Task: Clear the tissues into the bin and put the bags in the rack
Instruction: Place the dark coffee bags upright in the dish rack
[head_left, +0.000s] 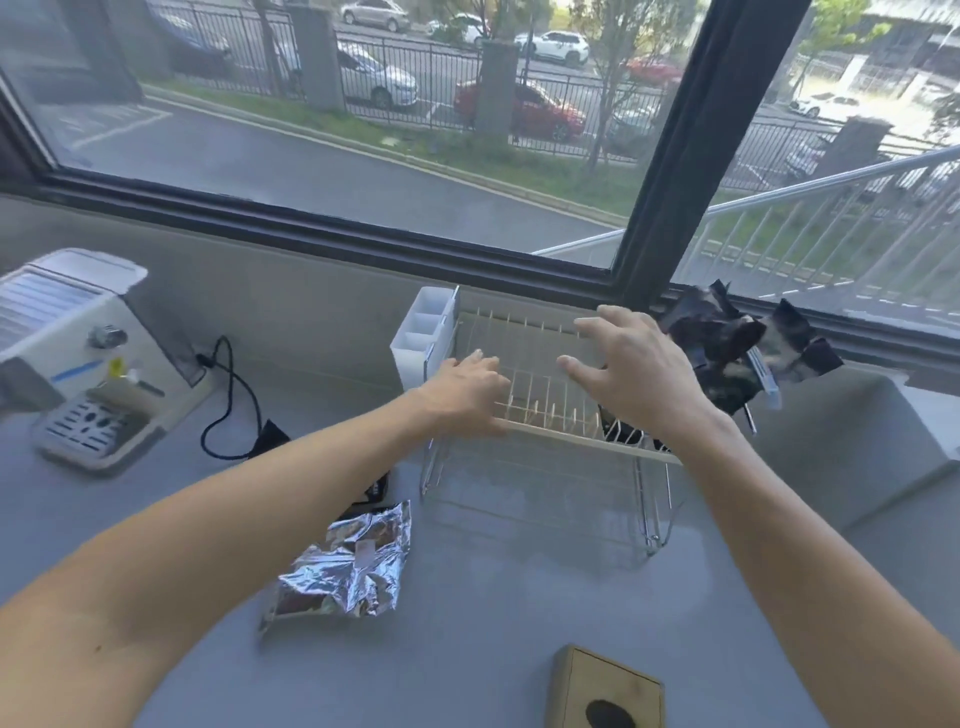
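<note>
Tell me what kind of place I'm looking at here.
Probably a kitchenette or break-room counter by a window. A dish rack sits on the grey counter, a small countertop machine with a drip tray stands at left, and the window overlooks a car park.

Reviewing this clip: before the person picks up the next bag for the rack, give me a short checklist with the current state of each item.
1. Left hand free: ok, fingers lie on the front rail of the rack and hold nothing.
2. Right hand free: ok, fingers spread above the rack, empty.
3. Rack has room: ok, its left and middle slots stand open; dark bags sit at its right end.
4. Next bag within reach: ok, the silver foil bag lies on the counter near the left forearm.
5. Other bags left over: cannot tell, a dark item shows partly under the left forearm.
6. Tissues and bin: cannot tell, neither is visible.
</note>
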